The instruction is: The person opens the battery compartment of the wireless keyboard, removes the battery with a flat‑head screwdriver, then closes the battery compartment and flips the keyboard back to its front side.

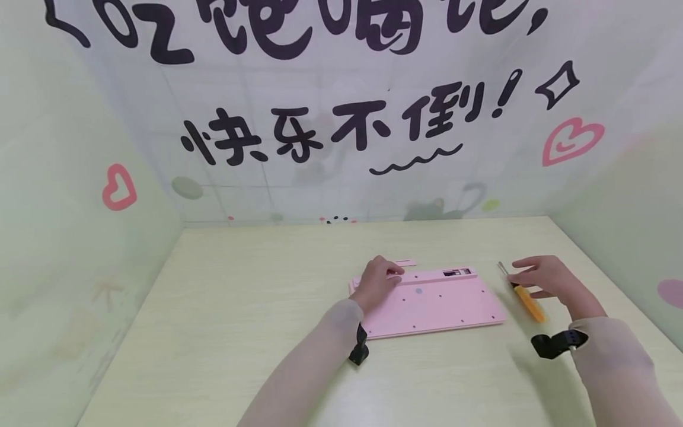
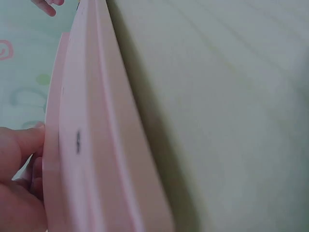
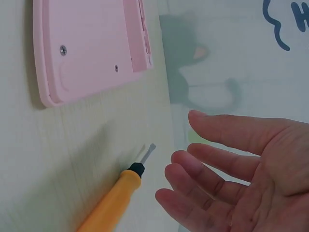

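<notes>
A pink keyboard (image 1: 443, 308) lies face down, its screwed underside up and its raised strip at the far side. My left hand (image 1: 376, 282) grips that strip near its left end; in the left wrist view the thumb and curled fingers (image 2: 21, 145) meet the keyboard's edge. To the right lies a screwdriver (image 1: 529, 302) with an orange handle and a short metal shaft. Over it hovers my right hand (image 1: 552, 277), holding nothing, its loosely bent fingers spread in the right wrist view, close to the screwdriver's tip (image 3: 150, 148).
Behind the keyboard lies a small pink cover (image 1: 407, 262). An uncovered compartment (image 1: 457, 273) shows at the strip's right end. The pale wooden table (image 1: 240, 308) meets a printed back wall (image 1: 320, 196) and side walls. A black wrist camera (image 1: 557, 344) sits on the right sleeve.
</notes>
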Action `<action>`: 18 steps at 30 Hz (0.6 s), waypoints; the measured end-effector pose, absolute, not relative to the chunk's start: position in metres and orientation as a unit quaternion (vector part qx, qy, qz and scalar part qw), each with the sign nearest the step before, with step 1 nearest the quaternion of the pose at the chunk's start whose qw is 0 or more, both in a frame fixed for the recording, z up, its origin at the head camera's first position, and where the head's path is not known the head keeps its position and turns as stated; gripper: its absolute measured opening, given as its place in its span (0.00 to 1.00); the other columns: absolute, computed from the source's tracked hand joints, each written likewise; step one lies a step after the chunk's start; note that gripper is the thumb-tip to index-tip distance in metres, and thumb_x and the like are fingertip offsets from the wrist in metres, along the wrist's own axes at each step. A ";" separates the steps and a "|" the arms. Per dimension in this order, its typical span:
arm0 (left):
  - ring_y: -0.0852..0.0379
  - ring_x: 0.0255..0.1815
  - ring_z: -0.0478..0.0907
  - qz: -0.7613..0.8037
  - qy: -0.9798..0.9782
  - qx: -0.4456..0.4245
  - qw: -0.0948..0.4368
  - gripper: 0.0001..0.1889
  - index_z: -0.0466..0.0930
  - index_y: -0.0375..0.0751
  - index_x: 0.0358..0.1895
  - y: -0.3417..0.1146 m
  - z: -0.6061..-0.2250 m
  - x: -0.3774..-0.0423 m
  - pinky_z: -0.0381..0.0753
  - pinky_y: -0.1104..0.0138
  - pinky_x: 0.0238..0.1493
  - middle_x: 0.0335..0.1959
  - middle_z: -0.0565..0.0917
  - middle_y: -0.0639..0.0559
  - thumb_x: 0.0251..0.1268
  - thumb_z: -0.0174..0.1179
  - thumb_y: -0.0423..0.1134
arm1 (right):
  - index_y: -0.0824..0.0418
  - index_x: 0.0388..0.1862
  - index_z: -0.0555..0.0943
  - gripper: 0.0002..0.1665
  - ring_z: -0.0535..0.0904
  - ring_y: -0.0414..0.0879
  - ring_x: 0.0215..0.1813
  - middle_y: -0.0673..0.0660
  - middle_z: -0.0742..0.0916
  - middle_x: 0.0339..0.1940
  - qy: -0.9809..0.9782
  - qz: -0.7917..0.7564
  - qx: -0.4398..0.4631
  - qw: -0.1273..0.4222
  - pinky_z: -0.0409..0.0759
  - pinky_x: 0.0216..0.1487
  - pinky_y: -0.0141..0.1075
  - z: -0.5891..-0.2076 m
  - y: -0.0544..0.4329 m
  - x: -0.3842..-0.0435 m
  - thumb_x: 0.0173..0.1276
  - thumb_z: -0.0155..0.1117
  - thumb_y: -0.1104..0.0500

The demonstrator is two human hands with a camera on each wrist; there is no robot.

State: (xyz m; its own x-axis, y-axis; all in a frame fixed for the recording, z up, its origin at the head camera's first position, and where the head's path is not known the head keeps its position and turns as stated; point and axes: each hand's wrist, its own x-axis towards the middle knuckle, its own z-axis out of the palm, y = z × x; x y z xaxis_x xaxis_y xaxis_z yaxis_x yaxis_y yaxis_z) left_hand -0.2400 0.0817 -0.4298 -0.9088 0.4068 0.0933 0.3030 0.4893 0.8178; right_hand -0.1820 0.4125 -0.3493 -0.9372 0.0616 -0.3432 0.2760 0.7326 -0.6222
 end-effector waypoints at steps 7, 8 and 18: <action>0.61 0.38 0.69 0.455 0.867 0.198 0.053 0.08 0.83 0.44 0.41 0.082 -0.427 -0.237 0.70 0.71 0.42 0.34 0.72 0.57 0.59 0.61 0.33 | 0.82 0.60 0.59 0.42 0.76 0.64 0.46 0.71 0.80 0.43 0.924 -0.334 0.109 0.148 0.79 0.39 0.47 -0.353 0.425 -0.180 0.61 0.64 0.53; 0.61 0.38 0.69 0.453 0.868 0.198 0.052 0.08 0.83 0.44 0.41 0.082 -0.426 -0.237 0.70 0.71 0.42 0.34 0.72 0.57 0.59 0.61 0.33 | 0.82 0.60 0.59 0.42 0.76 0.63 0.46 0.71 0.80 0.44 0.924 -0.334 0.113 0.150 0.79 0.39 0.47 -0.355 0.427 -0.179 0.61 0.64 0.53; 0.61 0.39 0.69 0.439 0.874 0.203 0.048 0.08 0.84 0.43 0.41 0.083 -0.426 -0.237 0.70 0.72 0.43 0.34 0.72 0.57 0.59 0.61 0.33 | 0.80 0.58 0.64 0.47 0.75 0.59 0.41 0.76 0.76 0.47 0.923 -0.323 0.147 0.149 0.79 0.35 0.44 -0.382 0.435 -0.171 0.53 0.70 0.48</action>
State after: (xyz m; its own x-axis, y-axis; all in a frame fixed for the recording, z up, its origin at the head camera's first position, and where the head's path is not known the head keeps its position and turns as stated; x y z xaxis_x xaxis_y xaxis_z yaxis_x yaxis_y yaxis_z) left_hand -0.2370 0.0826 -0.4262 -0.9133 0.3964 0.0938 0.3120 0.5328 0.7866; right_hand -0.1714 0.4353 -0.3819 -0.9125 0.1743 -0.3701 0.3671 0.7483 -0.5525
